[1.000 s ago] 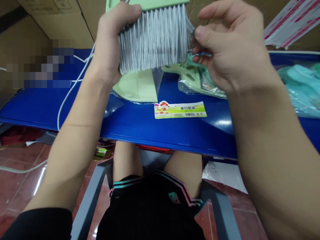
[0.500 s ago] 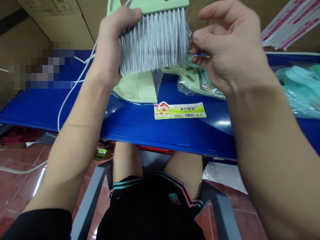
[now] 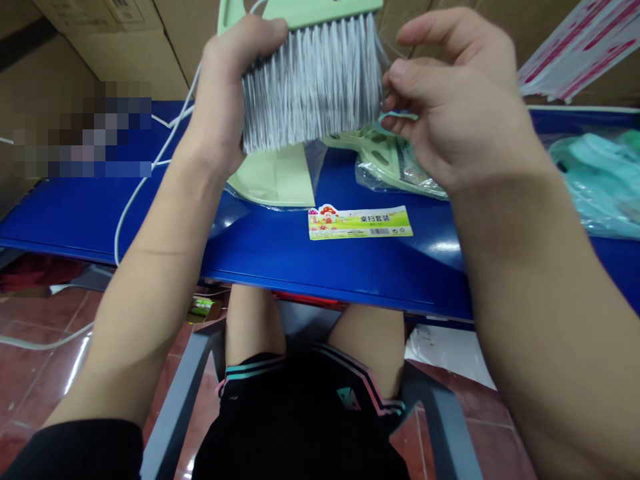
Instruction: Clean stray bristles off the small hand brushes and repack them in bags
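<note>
A pale green hand brush (image 3: 313, 83) with grey bristles hangs bristles-down over the table, its top cut off by the upper edge of the view. My left hand (image 3: 233, 80) is closed around its left end, thumb on the green back. At the right end, my right hand (image 3: 445, 93) pinches a few bristles between thumb and fingers, pulling them slightly outward. Below the brush lies a pale green dustpan (image 3: 275, 179) on clear plastic, partly covered by the bristles. A printed card (image 3: 361, 223) with red mushrooms rests flat in front of it.
Behind my right hand lies a bagged green brush-and-dustpan set (image 3: 383, 157). Turquoise bagged pieces (image 3: 595, 173) sit farther right on the blue table (image 3: 330, 267). A white cable (image 3: 131, 200) loops over the table's left part. Cardboard boxes (image 3: 125, 53) stand behind.
The brush and my left hand have shifted slightly right and down. My right hand has turned a little, still pinching bristles at the brush's right end.
</note>
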The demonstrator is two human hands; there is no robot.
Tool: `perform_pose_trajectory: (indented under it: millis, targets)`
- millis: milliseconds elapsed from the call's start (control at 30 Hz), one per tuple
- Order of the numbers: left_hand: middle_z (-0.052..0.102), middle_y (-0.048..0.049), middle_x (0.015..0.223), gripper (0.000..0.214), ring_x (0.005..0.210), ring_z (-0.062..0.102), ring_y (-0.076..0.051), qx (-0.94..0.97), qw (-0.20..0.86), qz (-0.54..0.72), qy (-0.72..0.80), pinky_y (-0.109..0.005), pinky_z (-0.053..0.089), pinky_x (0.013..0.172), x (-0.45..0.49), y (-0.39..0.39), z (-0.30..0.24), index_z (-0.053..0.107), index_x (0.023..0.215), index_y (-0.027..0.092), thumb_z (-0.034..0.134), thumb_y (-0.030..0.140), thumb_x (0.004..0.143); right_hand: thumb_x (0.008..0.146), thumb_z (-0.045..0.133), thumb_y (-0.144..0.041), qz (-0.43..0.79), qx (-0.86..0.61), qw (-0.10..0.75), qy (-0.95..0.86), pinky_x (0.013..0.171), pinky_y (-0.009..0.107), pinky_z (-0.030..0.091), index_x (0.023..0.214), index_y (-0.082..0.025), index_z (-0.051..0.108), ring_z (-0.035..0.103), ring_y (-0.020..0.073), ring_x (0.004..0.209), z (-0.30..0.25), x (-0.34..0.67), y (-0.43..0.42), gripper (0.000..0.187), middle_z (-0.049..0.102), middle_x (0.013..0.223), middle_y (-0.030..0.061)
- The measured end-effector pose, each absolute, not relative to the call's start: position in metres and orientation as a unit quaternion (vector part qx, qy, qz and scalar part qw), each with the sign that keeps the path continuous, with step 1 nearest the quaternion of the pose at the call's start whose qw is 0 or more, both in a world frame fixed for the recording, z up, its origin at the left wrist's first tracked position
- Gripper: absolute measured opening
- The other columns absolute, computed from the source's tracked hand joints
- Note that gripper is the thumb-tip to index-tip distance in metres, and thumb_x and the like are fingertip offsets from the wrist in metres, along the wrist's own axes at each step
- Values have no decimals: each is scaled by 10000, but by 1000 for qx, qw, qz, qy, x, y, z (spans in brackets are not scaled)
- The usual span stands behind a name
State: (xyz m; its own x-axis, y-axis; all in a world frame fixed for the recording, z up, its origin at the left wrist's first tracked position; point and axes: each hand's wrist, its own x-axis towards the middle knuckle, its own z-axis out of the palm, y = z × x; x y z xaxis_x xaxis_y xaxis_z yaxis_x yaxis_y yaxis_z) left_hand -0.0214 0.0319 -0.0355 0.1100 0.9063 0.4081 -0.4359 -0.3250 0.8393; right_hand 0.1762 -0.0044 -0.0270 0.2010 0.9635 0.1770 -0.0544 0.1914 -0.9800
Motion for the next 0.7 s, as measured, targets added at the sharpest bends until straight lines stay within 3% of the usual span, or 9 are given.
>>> perform_pose_trajectory:
  millis: [133, 267, 500, 700]
  targets:
    - [456, -39, 826, 424, 645, 512, -86, 510, 543, 625, 234, -239, 454, 642, -20, 28, -33, 564, 729, 144, 283, 84, 1040, 955, 547, 55, 423, -473, 608, -478, 530, 209, 407, 840, -250, 595, 502, 67, 566, -28, 176, -4, 330, 547, 668, -77]
    - [494, -49, 783, 425, 682, 548, -119, 512, 540, 630, 221, -266, 476, 640, -19, 28, -34, 598, 709, 165, 319, 94, 1022, 971, 546, 28, 426, -463, 600, -494, 501, 181, 417, 803, -249, 610, 509, 54, 559, -30, 180, 1, 330, 567, 691, -59]
    - [462, -33, 792, 442, 650, 543, -91, 498, 546, 635, 226, -255, 477, 644, -21, 31, -32, 580, 701, 156, 317, 74, 1047, 1018, 645, -248, 459, -432, 551, -548, 525, 195, 497, 725, -269, 678, 519, 74, 604, -36, 191, 9, 296, 576, 752, 3]
    - [452, -19, 809, 455, 724, 634, -93, 508, 549, 630, 206, -241, 522, 724, -19, 31, -32, 540, 769, 143, 211, 103, 1080, 938, 725, -148, 452, -429, 550, -556, 548, 193, 503, 716, -282, 709, 514, 62, 601, -40, 195, 12, 260, 569, 743, -13]
